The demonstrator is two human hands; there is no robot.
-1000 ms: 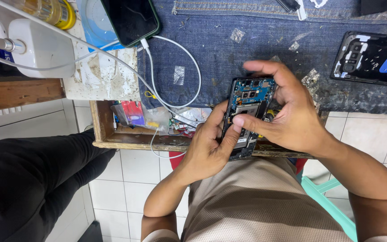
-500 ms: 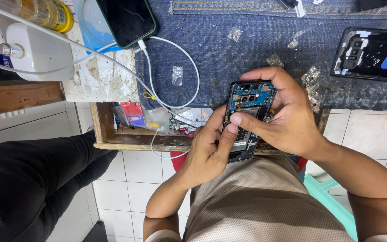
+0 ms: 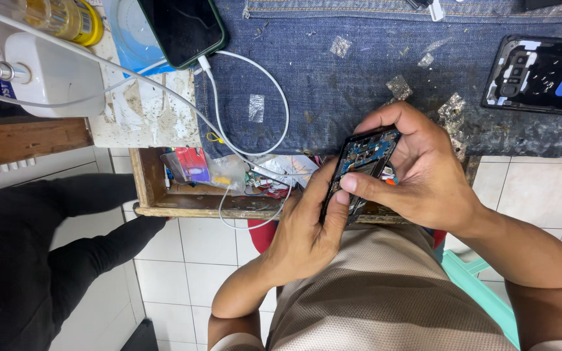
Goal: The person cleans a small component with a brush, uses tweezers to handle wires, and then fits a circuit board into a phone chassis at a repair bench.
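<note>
**A:** Start with the big things. What's on the bench?

**B:** A denim cloth [image 3: 359,84] covers the worktop, with an open wooden drawer [image 3: 164,201] of small parts below its edge. A dark phone [image 3: 180,29] lies at the top on a white cable [image 3: 274,104], and a second opened phone back [image 3: 541,75] with a blue pick sits at the far right. A white charger block [image 3: 53,75] is off to the left.

**B:** Both hands meet over the drawer's front edge, above the lap, clamped on an opened phone frame [image 3: 359,169] with its blue circuit board showing.

**A:** How are they holding it?

**B:** The left hand [image 3: 307,234] grips the lower end, thumb on the edge. The right hand [image 3: 424,175] wraps the upper end, its forefinger pressing across the middle.

**A:** Any advice?

**B:** I'd say keep the frame braced by its edges, press lightly with the fingertip only, and stay off the bare board. Working over the drawer seems wise, since a dropped part lands there.
</note>
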